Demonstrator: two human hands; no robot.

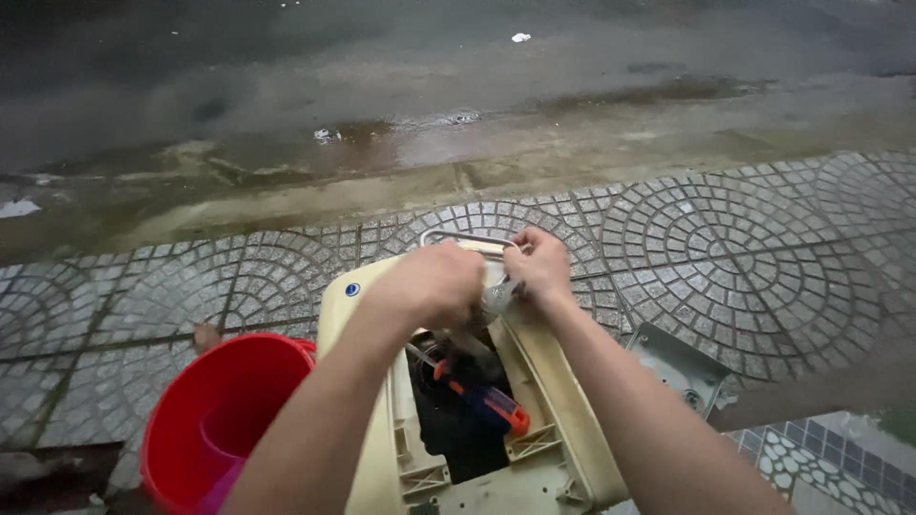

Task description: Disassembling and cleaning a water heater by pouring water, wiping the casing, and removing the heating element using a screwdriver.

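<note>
A cream casing (534, 381), opened on top, lies on patterned paving (744, 248), with a wet road (382, 86) beyond it at 12 o'clock. A red bucket (215, 420) stands just beside the casing at 9 o'clock; its inside shows a pinkish wall, and any contents cannot be made out. A grey metal plate (679, 367) lies on the paving at 3 o'clock, near the casing but apart from it. A metal wire handle (458, 236) loops over the casing's far end at 12 o'clock. Inside the casing's dark cavity lies a screwdriver (487, 401) with an orange-and-blue handle, resting slantwise and touched by neither hand. Both forearms cross above the casing and hide much of its interior. The left hand (434, 281) is clenched over the cavity's far edge; what it grasps is hidden beneath the fist. The right hand (542, 262) is closed, its fingers pinching a small silvery fitting (498, 296) that sits between the two hands at the casing's 12 o'clock end. The hands are near each other, not visibly touching.
</note>
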